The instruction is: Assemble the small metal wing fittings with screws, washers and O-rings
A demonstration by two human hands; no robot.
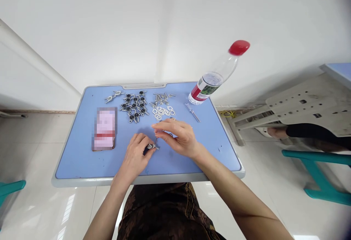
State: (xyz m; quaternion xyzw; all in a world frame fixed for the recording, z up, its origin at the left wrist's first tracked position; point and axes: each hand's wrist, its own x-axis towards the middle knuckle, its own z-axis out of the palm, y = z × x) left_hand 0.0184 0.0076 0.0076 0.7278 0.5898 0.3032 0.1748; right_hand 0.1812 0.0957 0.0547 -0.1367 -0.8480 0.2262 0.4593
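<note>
Forearms (230,190) out, left hand (135,156) pinching one fitting (150,146) right of the phone (105,128), seemingly part-done; right hand (177,136) grips a thin rod (156,140) there. Beyond, black-capped fittings (134,106) look finished; screws (162,98) and plates (164,111), farther right of it, lie loose.

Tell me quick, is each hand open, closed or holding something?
Left hand: closed, holding a small metal part.
Right hand: closed, apparently pinching a thin object, too small to identify.

Blue desk (79,159): red-capped bottle (205,87) at far right, pixelated phone (105,123) flat at left. Off right: second desk (304,110), person's leg (301,133), teal seat frame (315,155).
</note>
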